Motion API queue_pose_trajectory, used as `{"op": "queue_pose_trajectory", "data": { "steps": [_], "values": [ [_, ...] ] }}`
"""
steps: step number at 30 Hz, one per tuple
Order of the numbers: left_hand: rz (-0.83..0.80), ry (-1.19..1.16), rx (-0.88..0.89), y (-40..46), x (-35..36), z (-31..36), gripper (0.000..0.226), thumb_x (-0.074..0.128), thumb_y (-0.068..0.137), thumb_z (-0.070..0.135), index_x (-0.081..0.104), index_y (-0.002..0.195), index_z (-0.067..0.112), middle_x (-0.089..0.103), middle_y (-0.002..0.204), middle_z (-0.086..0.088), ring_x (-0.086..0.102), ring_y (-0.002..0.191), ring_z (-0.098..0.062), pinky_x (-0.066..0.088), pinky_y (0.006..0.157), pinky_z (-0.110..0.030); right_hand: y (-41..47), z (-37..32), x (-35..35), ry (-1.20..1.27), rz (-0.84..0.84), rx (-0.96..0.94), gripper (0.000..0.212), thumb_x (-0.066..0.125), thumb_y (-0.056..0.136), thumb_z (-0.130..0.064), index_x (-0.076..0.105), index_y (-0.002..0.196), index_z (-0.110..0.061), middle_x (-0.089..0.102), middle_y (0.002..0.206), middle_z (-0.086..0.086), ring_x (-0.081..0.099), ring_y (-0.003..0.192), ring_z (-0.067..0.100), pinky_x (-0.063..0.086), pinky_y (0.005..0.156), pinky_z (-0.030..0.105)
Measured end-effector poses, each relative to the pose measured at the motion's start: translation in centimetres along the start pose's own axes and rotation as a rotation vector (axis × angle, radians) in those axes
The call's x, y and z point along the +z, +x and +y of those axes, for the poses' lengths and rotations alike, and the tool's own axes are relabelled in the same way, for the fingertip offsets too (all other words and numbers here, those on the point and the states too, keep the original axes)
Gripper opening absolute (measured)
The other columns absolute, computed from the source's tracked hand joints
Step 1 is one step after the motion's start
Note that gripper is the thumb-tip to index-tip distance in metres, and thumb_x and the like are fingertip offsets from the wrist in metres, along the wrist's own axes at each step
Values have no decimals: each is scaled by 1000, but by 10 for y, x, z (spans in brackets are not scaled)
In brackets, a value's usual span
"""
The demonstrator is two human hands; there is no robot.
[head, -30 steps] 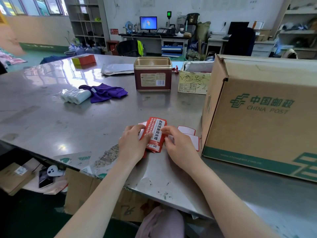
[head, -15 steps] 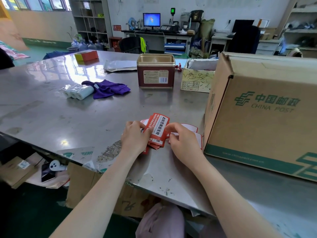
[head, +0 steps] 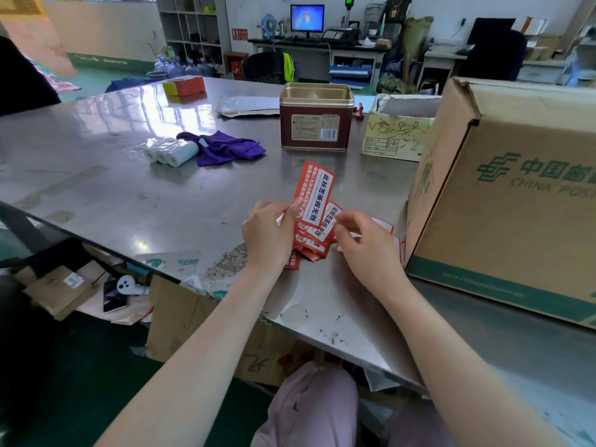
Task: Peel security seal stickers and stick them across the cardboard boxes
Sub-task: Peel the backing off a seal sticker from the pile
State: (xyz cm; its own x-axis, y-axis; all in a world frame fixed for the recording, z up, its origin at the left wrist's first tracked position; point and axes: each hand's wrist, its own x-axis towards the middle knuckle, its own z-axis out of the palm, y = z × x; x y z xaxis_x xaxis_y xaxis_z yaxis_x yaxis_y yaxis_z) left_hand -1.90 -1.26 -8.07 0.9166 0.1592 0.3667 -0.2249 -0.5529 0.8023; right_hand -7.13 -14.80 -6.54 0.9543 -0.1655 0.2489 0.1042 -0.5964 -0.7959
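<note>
The top seal (head: 313, 194) stood tilted, rising up and away from the left fingertips, its lower left edge pinched between the thumb and fingers of the left hand (head: 270, 235). More seals (head: 317, 235) lay fanned just beneath it, between the two hands, with their lower ends reaching the table (head: 135, 195). The left fingers were curled and closed on the stickers' edge. The right hand (head: 366, 245) sat just right of the stack, its fingers curled with thumb and forefinger drawn together at the edge of the second seal; whether they actually gripped it could not be told. White backing sheets (head: 385, 224) with red borders lay flat beyond the right fingers, between them and the box (head: 503, 201). The box stood well right of the fingers, not touched by either hand. The seals were red, glossy, oblong strips with a white central band carrying black print. The box was brown corrugated cardboard with green print and a green band along its base. The table was bare, scuffed sheet metal, reflective, with sticker residue near its front edge. Beyond the left fingers lay a purple cloth (head: 225, 150) and a wrapped pack of white rolls (head: 172, 152); straight ahead of the fingers stood an open rectangular tin (head: 315, 122), dark red with a gold rim.
</note>
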Motion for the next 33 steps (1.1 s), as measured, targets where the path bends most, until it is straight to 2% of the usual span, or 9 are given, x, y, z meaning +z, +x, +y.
{"op": "queue_pose_trajectory", "data": {
  "steps": [3, 7, 10, 15, 17, 21, 24, 28, 33],
  "values": [
    [73, -21, 56, -4, -4, 3, 26, 60, 90, 28, 72, 106, 12, 67, 106, -9, 58, 99, -21, 47, 87, -37, 1, -1, 2, 34, -12, 41, 33, 47, 96, -24, 50, 128, -14, 59, 125, 0, 57, 110, 11, 41, 64, 4],
    [36, -70, 103, -6, -8, 8, 21, 65, 87, 25, 73, 98, 9, 61, 95, -4, 55, 90, -13, 39, 76, -12, 1, -1, 5, 96, 17, 8, 34, 52, 94, -23, 52, 126, -12, 59, 121, 0, 56, 102, 9, 50, 86, 25],
    [-19, -169, 88, -6, -10, 9, 18, 66, 86, 23, 74, 95, 10, 58, 87, 0, 54, 78, -5, 37, 68, -1, 1, -3, 7, 125, -69, -54, 33, 53, 93, -20, 52, 125, -14, 59, 113, -4, 55, 101, 6, 47, 90, 24],
    [-106, -310, 106, -8, -12, 9, 8, 69, 83, 23, 74, 85, 17, 60, 79, 2, 59, 78, -9, 42, 71, -11, 0, -1, 10, 326, -166, -65, 28, 54, 93, -17, 47, 118, -27, 60, 118, 2, 60, 107, 16, 50, 95, 41],
    [-112, -358, 92, -8, -13, 9, 10, 68, 84, 26, 74, 83, 18, 63, 82, -3, 61, 79, -13, 48, 72, -21, 0, -1, 8, 485, -213, -29, 26, 50, 95, -18, 46, 118, -29, 58, 124, 8, 61, 108, 17, 51, 93, 40],
    [-147, -436, 96, -10, -15, 8, 21, 60, 91, 28, 74, 90, 13, 68, 90, -8, 65, 85, -20, 53, 77, -33, -3, -5, 3, 720, -291, 47, 30, 49, 95, -14, 47, 123, -25, 64, 109, 1, 65, 99, 16, 55, 86, 34],
    [-196, -406, 89, -11, -14, 10, 23, 58, 91, 27, 73, 98, 10, 68, 98, -6, 66, 89, -17, 55, 79, -30, 2, -4, -1, 704, -113, 117, 24, 52, 93, -12, 53, 115, -22, 64, 111, 5, 67, 95, 18, 57, 79, 34],
    [-232, -380, 90, -12, -10, 12, 28, 57, 90, 33, 69, 104, 12, 69, 103, -6, 66, 93, -17, 55, 82, -33, 7, -1, -11, 675, 50, 125, 23, 51, 93, -8, 51, 113, -21, 66, 108, 1, 67, 85, 12, 50, 59, 17],
    [-159, -438, 79, -11, -14, 11, 23, 58, 92, 28, 62, 111, 17, 67, 99, -1, 64, 87, -7, 52, 75, -17, 2, -2, -10, 440, 57, 2, 26, 49, 94, -8, 63, 93, -31, 66, 102, 0, 64, 93, 15, 55, 67, 23]
  ]
}}
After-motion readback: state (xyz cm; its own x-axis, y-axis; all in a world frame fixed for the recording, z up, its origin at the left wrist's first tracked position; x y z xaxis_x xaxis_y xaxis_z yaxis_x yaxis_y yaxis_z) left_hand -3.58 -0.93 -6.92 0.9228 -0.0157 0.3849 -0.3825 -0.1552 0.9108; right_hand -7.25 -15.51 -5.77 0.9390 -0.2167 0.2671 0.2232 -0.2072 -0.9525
